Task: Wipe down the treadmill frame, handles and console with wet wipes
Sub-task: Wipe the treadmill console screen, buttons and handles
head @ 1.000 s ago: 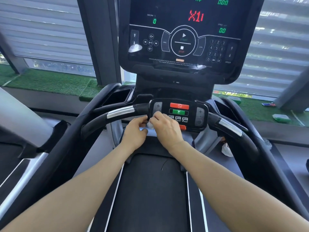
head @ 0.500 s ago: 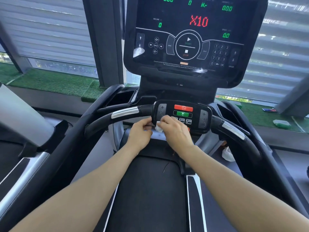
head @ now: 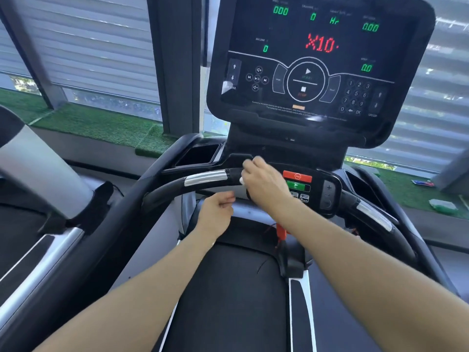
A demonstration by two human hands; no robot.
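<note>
glossy black plastic console (head: 319, 59), shiny metal band (head: 206, 178) on matt handlebar (head: 167, 190)

both forearms bare, no sleeves or jewellery.

A gym floor: a big treadmill (head: 228, 288) with a lit console (head: 319, 64) of speed and incline readouts, a second machine (head: 38, 174) close on the left, and a strip of green fake turf (head: 96, 123) under shuttered windows (head: 88, 41) at the far side
</note>
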